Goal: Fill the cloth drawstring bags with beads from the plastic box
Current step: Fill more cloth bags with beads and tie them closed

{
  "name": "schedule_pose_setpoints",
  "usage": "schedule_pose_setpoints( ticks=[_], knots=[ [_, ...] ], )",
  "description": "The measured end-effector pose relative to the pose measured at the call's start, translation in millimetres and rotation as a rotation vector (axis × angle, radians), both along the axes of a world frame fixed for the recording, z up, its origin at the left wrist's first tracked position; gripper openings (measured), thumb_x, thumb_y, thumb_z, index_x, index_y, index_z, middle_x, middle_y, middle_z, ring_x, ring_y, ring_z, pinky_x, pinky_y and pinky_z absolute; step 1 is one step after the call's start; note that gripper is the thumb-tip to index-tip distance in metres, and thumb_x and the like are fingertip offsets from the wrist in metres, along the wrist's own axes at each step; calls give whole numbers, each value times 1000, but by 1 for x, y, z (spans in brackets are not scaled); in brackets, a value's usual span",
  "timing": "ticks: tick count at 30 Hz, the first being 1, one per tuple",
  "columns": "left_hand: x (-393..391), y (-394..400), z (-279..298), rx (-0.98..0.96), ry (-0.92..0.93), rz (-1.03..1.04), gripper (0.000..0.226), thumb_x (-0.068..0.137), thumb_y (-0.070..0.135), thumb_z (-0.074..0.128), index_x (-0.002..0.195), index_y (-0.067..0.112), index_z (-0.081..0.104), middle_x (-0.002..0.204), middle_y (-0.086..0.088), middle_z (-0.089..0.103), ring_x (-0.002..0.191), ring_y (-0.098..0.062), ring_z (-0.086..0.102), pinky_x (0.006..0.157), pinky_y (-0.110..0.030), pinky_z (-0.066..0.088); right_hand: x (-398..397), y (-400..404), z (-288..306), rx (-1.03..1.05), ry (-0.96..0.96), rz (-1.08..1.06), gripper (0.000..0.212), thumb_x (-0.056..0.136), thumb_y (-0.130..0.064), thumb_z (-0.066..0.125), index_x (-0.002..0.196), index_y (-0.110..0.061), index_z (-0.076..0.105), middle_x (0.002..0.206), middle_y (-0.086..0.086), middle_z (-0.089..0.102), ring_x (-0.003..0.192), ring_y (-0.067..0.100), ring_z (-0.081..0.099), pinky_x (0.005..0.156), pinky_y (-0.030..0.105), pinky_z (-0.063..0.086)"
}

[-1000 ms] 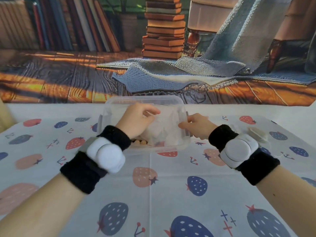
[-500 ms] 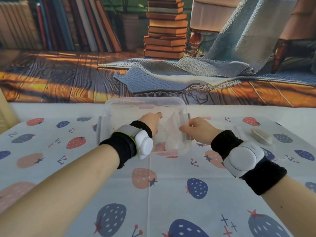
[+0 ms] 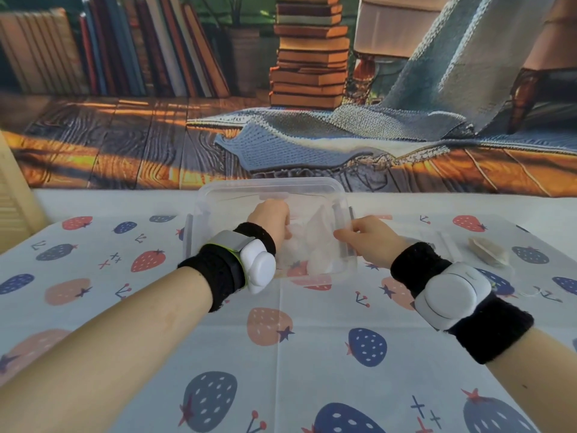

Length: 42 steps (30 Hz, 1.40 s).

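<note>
Closest to the camera is the tablecloth (image 3: 281,354), white with big red, pink and blue strawberries printed on it. The clear plastic box (image 3: 271,189) sits on this cloth, and everything else here is told from that box.

Two bare arms reach toward the box from the near side. Each wrist has a black band with a white gadget on it: the left wrist gadget (image 3: 258,266) is right at the near edge of the box, and the right wrist gadget (image 3: 449,296) is a bit nearer and off to the right of the box.

The left hand (image 3: 271,220) dips down inside the box. Its fingers curl around some white cloth there, but the fingertips are hidden, so how tight the hold is cannot be told. The right hand (image 3: 370,242) is at the right wall of the box, with its fingers bent and pinching the rim.

Inside the box lie the white cloth bags (image 3: 315,242), bunched up in a soft pile between the two hands. The beads cannot be made out.

To the right of the box, well apart from it, a small beige pouch (image 3: 487,252) lies flat on the cloth.

Behind the box hangs a picture backdrop (image 3: 306,73) of books, a wood floor and a blue knit blanket.
</note>
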State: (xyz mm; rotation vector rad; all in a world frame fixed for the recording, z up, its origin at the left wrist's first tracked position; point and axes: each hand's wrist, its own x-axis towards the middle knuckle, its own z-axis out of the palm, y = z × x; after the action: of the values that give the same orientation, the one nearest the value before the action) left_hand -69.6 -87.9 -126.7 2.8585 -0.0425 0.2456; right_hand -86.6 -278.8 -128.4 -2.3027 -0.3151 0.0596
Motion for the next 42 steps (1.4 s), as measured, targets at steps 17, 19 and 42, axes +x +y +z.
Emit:
schedule_pose_setpoints(
  ticks=[17,19,42],
  knots=[
    [-74,93,45,-301,-588,45,17,74,29,77,75,14,70,86,-6,44,82,-21,45,77,-33,37,51,28,17,-87,-192,-186,24,81,-19,68,100,-13,55,91,8,53,73,26,53,64,30,40],
    [-77,105,43,-352,-581,49,11,76,27,75,73,18,68,86,-4,47,88,-22,47,84,-36,39,55,31,23,-167,-206,-154,19,79,-19,70,92,-17,56,98,6,53,78,23,51,66,29,39],
    [-97,121,-33,-718,-383,-229,19,95,24,51,78,17,57,79,14,57,78,-5,50,71,-16,36,28,135,31,-545,86,576,19,89,-12,50,83,-22,66,80,-10,62,77,11,54,74,22,46]
  ],
)
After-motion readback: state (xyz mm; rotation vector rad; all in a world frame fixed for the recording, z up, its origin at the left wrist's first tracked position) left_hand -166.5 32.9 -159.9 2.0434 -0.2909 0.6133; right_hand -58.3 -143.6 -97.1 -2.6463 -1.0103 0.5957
